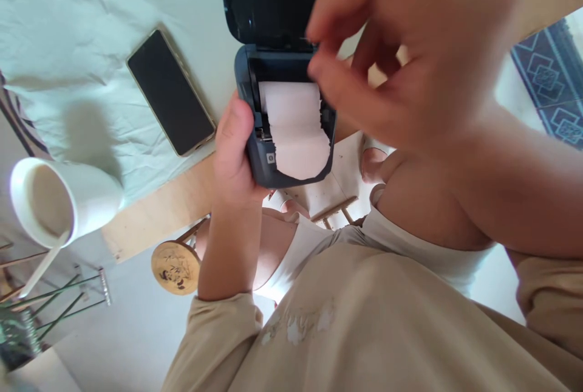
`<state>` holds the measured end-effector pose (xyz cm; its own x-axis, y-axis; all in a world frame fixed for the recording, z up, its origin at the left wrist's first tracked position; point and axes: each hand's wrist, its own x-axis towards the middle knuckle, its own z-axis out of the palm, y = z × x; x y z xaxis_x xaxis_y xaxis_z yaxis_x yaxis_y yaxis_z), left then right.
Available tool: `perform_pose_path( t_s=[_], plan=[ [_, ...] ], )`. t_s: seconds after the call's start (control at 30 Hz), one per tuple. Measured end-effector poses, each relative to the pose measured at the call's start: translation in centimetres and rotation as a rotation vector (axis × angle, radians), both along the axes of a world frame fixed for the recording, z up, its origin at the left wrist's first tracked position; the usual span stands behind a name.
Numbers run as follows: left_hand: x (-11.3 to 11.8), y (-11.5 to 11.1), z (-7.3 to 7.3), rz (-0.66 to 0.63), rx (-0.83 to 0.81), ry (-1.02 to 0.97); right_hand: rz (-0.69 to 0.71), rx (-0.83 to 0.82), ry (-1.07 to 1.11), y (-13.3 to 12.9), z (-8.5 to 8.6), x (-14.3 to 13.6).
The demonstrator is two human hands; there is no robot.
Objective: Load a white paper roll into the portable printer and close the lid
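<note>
A small dark blue-black label printer (300, 161) is held in my left hand (234, 143), with the thumb along its left side and the other fingers hidden beneath. Its black lid (273, 0) is swung up away from the body. Inside lies a roll of white paper (296, 112), whose loose, ragged-edged end hangs over the front of the printer. My right hand (387, 58) hovers above the printer's right side, near the lid hinge, slightly blurred. Its thumb and forefinger are bent toward each other with a small gap between the tips, and nothing shows in them.
A smartphone (170, 91) lies screen up on the pale cloth (91, 9) covering the wooden table (159, 197). At the left, a white cup (95, 197) with a milky brown drink and a stirrer is near the edge. A round wooden stool (175, 267) stands below.
</note>
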<state>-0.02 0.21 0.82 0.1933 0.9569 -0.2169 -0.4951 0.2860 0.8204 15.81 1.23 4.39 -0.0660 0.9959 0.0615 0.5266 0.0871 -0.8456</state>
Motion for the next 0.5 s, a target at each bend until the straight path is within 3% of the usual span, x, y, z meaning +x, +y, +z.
perform_pose_path(
  t_s=[0.07,0.17,0.2,0.23,0.33,0.4,0.5],
  plan=[
    [0.5,-0.1,-0.1,0.046,0.037,0.008,0.167,0.035,-0.319,-0.3,0.2,-0.2],
    [0.8,-0.3,-0.2,0.194,0.104,0.045,0.264,0.025,-0.735,-0.5,0.4,-1.0],
    [0.6,-0.3,-0.4,0.191,0.100,0.057,0.271,0.012,-0.783,-0.5,0.4,-1.3],
    [0.4,-0.2,-0.5,0.102,0.094,0.077,0.273,0.006,-0.808,-0.5,0.4,-1.5],
    [-0.4,0.1,-1.1,0.006,0.091,0.109,0.256,-0.006,-0.796,-0.4,0.2,-1.5],
    [-0.2,0.0,-1.0,0.056,0.088,0.098,0.256,0.032,-0.676,-0.5,0.2,-0.8],
    [0.8,-0.6,-0.3,0.195,0.063,0.089,0.355,0.068,-0.265,-0.7,0.8,0.7]
  ],
)
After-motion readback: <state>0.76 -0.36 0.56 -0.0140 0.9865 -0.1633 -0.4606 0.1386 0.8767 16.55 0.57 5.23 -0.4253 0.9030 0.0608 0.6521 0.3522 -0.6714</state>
